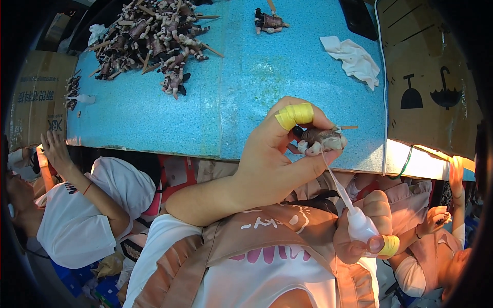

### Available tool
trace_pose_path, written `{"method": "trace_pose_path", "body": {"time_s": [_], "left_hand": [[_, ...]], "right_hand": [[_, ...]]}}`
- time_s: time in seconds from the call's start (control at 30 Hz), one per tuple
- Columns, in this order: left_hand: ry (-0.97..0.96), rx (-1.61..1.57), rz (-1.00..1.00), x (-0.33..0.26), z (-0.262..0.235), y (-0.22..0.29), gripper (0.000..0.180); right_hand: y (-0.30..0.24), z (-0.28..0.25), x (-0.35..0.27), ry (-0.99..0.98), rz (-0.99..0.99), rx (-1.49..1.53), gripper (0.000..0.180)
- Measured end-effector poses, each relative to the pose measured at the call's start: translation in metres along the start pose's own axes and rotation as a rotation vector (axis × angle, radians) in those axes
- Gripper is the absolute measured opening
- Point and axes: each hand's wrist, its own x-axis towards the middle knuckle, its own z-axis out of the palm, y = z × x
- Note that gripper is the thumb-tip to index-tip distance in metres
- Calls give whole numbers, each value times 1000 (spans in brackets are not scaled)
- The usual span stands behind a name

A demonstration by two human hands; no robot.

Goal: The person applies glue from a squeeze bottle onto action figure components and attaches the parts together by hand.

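My left hand (280,154), with yellow tape around one finger, pinches a small painted figurine (319,139) above the near edge of the blue table. A thin wooden stick (350,127) juts out to the right from the figurine. In my right hand (377,220), which also has yellow tape on a finger, is a white squeeze bottle (361,226). Its long narrow nozzle points up and left, and the tip reaches the figurine's near side; whether it touches, I cannot tell.
A large heap of similar figurines (154,38) lies at the far left of the blue table (292,66). One figurine (269,21) lies apart at the back. A crumpled white cloth (354,57) and a cardboard box (429,61) are to the right. Co-workers sit on both sides.
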Motion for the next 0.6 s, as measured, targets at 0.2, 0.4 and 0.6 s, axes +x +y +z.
{"method": "trace_pose_path", "body": {"time_s": [0.2, 0.4, 0.6], "left_hand": [[33, -81, -17, 1, 4, 0, 30], [21, -57, -12, 1, 4, -1, 30], [21, -72, -47, 0, 5, -1, 30]], "right_hand": [[-3, -4, -7, -70, 59, 55, 21], [0, 1, -6, 20, 39, 48, 21], [3, -4, 0, -39, 46, -13, 17]]}}
